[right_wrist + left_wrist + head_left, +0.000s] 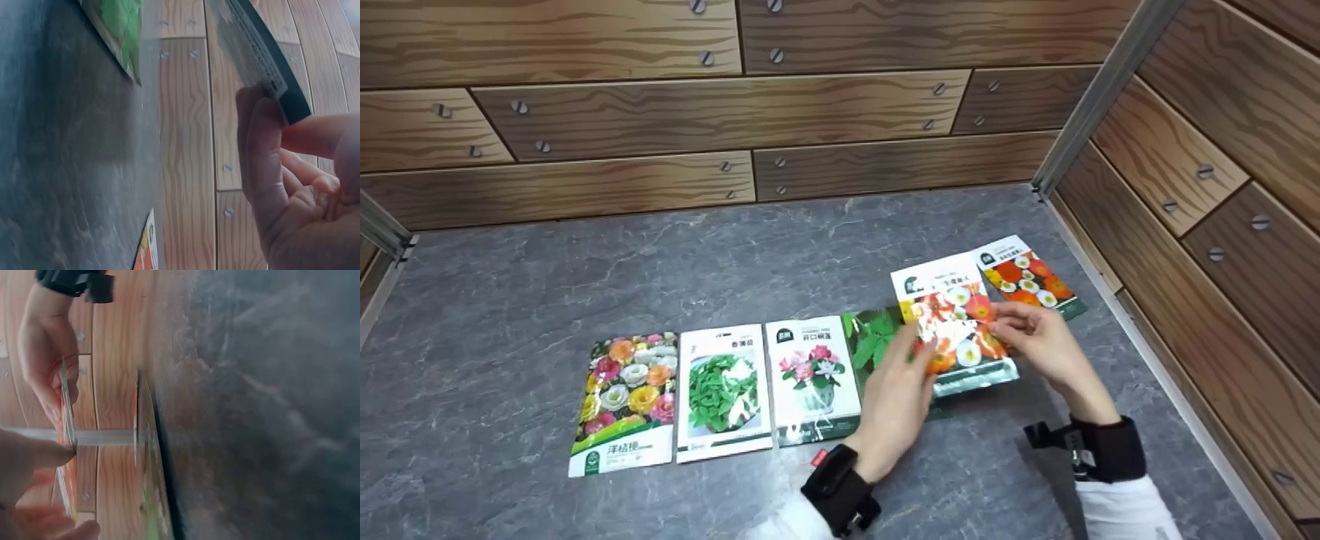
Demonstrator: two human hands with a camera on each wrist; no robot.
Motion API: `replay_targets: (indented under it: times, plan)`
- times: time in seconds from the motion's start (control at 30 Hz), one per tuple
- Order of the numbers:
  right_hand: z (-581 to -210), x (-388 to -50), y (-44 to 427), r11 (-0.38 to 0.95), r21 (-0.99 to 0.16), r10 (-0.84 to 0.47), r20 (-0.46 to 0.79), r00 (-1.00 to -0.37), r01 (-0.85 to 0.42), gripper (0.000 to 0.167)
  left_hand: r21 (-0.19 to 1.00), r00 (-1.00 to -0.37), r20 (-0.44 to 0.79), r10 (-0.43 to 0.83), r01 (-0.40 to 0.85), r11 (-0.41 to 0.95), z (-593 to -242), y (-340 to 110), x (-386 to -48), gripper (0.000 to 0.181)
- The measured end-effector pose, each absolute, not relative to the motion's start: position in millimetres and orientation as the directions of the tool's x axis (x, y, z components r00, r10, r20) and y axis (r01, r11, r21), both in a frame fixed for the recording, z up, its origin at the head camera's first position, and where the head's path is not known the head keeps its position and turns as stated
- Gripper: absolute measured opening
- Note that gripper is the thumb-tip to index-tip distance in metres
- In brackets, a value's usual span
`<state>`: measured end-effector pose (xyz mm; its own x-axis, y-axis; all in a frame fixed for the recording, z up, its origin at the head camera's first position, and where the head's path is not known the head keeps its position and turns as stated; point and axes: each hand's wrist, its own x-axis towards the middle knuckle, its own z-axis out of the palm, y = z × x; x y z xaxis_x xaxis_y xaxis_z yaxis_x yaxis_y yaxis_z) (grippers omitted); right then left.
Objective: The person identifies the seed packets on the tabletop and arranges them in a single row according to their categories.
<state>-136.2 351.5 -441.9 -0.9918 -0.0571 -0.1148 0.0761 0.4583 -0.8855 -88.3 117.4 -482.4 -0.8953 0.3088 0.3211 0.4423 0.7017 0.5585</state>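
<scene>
Raised above the table is a seed packet point(960, 330) with orange, red and white flowers. My right hand point(1039, 341) pinches its right edge between thumb and fingers, and the right wrist view shows the packet's back side point(256, 53) in that grip. On its left lower side, my left hand point(896, 397) holds it, with the thumb point(53, 453) against the edge; the blurred fingers partly cover the picture. Underneath lies a green-leaf packet point(870, 334), mostly hidden by the raised packet and the left hand. A similar orange-flower packet point(1027, 277) lies to the right.
Left of my hands, a row holds a pink-flower packet point(812, 382), a white packet with green leaves point(725, 394) and a multicoloured-flower packet point(626, 397). A small red object point(819, 457) lies near my left wrist. Wood-patterned walls point(720, 112) enclose the grey table point(720, 262).
</scene>
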Motion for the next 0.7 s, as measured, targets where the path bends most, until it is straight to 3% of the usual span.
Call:
replay_targets:
  times: [0.07, 0.23, 0.4, 0.7]
  plan:
    - [-441.6, -137.1, 356.9, 0.471, -0.878, -0.058, -0.130, -0.990, 0.088, 0.042, 0.500, -0.872, 0.301, 0.386, 0.490, 0.714, -481.8, 121.9, -89.3, 0.047]
    - [-446.8, -141.2, 367.5, 0.496, -0.860, -0.056, -0.169, -0.984, 0.119, 0.044, 0.417, -0.848, 0.147, 0.509, 0.519, 0.746, -482.9, 130.6, -92.8, 0.058]
    - [-451.4, -144.5, 375.8, 0.545, -0.827, -0.066, -0.204, -0.977, 0.136, 0.045, 0.330, -0.831, 0.089, 0.548, 0.544, 0.771, -486.5, 138.9, -97.4, 0.058]
    - [-455.1, -145.6, 384.0, 0.613, -0.774, -0.053, -0.239, -0.969, 0.157, 0.043, 0.296, -0.812, 0.065, 0.580, 0.571, 0.766, -488.5, 151.3, -101.9, 0.051]
